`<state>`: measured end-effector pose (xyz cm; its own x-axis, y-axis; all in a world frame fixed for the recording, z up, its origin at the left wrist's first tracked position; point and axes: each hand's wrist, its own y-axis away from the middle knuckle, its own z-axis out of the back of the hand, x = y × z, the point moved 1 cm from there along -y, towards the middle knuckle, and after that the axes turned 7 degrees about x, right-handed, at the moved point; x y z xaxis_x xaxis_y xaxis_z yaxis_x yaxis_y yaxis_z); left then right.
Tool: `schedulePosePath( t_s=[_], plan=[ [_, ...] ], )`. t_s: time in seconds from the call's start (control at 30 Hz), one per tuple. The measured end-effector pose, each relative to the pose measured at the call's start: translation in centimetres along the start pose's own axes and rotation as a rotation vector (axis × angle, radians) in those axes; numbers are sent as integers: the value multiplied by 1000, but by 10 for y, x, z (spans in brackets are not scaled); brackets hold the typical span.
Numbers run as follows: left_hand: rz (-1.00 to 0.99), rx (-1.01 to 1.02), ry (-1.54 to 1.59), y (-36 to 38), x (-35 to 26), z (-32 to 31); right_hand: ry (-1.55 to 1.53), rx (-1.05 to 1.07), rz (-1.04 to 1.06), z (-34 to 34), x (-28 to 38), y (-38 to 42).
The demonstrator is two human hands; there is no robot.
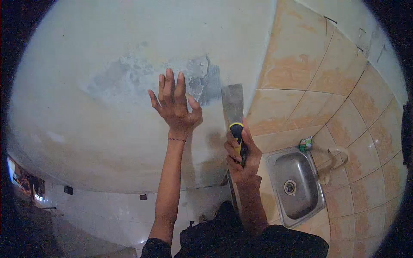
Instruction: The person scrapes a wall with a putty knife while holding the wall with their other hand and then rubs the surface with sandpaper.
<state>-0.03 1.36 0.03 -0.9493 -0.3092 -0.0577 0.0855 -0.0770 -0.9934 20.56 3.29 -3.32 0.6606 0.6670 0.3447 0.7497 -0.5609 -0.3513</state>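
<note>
My left hand (175, 101) is raised at the wall with its fingers spread, over the lower edge of a bare grey patch (118, 77) where the paint is gone. A thin braided band circles that wrist. My right hand (244, 155) grips a putty knife (233, 101) by its black and yellow handle. The wide metal blade points up, its tip just right of a darker grey strip (214, 84) with a ragged, flaking edge. My right fingers wrap round the handle and hide part of it.
Right of the wall patch are beige and orange tiles (286, 71). A steel sink (297, 185) is set in the counter at lower right, with a small green packet (306, 143) at its back corner and a tap (340, 152) beside it. Pale floor tiles (112, 208) show below.
</note>
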Motion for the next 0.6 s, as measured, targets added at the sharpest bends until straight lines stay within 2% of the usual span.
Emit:
schedulePosePath(
  t_s=[0.47, 0.6],
  plan=[
    [14, 36, 19, 2, 0, 2, 51, -77, 49, -3, -3, -8],
    [13, 40, 18, 1, -1, 1, -24, -27, 24, -1, -3, 0]
  ],
)
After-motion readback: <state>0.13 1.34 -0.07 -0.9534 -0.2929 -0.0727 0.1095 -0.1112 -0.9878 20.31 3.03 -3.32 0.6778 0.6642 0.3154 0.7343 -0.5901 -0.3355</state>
